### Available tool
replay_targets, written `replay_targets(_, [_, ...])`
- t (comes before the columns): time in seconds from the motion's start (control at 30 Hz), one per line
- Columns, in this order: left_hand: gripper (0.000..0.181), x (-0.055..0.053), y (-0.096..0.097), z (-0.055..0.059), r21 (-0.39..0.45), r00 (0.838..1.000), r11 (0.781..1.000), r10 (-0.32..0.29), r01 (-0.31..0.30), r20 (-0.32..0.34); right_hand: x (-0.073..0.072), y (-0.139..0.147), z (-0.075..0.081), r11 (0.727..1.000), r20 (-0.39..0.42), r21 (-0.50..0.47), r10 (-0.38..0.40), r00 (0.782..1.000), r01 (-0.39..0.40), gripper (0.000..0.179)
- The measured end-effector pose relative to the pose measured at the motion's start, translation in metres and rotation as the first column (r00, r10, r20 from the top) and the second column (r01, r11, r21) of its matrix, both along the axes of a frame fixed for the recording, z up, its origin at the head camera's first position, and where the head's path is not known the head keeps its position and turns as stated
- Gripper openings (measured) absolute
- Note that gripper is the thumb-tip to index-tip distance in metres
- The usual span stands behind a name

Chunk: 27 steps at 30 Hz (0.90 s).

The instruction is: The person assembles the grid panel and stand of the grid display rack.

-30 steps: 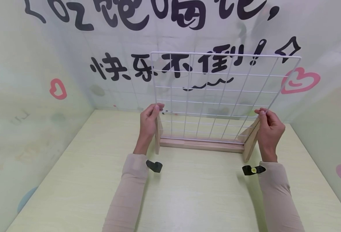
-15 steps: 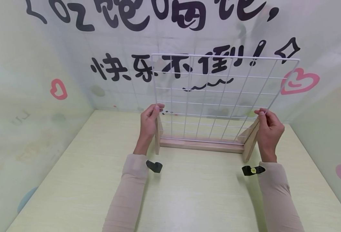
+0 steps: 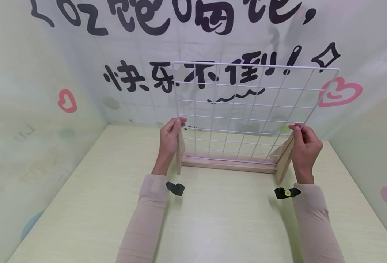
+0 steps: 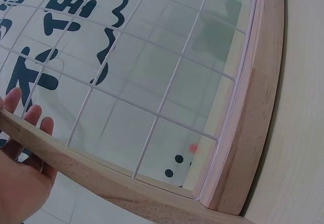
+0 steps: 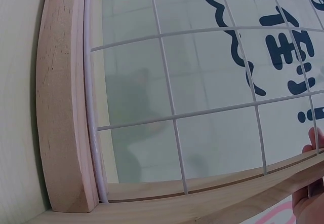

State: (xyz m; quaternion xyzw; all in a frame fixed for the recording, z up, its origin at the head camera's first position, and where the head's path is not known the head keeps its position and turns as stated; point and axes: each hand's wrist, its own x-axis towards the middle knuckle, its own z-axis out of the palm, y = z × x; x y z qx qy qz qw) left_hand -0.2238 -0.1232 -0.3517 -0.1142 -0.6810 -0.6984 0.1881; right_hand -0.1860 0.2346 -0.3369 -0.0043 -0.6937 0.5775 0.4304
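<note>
A white wire grid panel (image 3: 234, 109) stands upright, leaning back a little, in a pale wooden stand (image 3: 229, 165) with a bottom bar and two sloping side pieces. My left hand (image 3: 169, 138) pinches the panel's left edge at the top of the left side piece (image 3: 179, 153). At the opposite edge my right hand (image 3: 306, 148) does the same, thumb in front, by the right side piece (image 3: 284, 160). In both wrist views the panel's lower wire (image 4: 235, 89) lies along the wooden bar (image 5: 61, 107). Part of each hand is hidden behind wood.
The stand rests on a pale wood-grain table (image 3: 206, 223). Behind it rises a backdrop (image 3: 140, 106) with large black characters, and printed side walls (image 3: 32, 146) close in left and right. Each sleeve cuff carries a black wrist mount (image 3: 176, 188).
The panel's top edge has dropped slightly, mostly in the first half second. Both hands keep nearly the same place and hold, and the stand stays put.
</note>
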Motion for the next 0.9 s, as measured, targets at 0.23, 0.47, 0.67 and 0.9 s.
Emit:
replay_targets(0.23, [0.035, 0.001, 0.000, 0.000, -0.007, 1.000, 1.000, -0.003, 0.003, -0.009, 0.007, -0.006, 0.007, 1.000, 0.005, -0.011, 0.001, 1.000, -0.001, 0.024])
replay_targets(0.47, [0.035, -0.001, 0.001, -0.002, 0.006, 1.000, 1.000, -0.002, 0.002, -0.020, -0.005, 0.003, -0.006, 1.000, 0.013, -0.014, -0.024, 1.000, 0.024, 0.025])
replay_targets(0.67, [0.035, 0.000, 0.003, -0.004, 0.015, 1.000, 1.000, -0.007, 0.007, -0.018, -0.010, 0.010, -0.016, 0.999, 0.018, -0.010, -0.041, 0.999, 0.042, 0.024])
replay_targets(0.9, [0.037, -0.001, 0.002, -0.004, 0.016, 0.999, 1.000, 0.005, -0.004, -0.033, -0.014, 0.012, -0.019, 0.999, 0.023, 0.022, -0.033, 0.999, 0.033, 0.023])
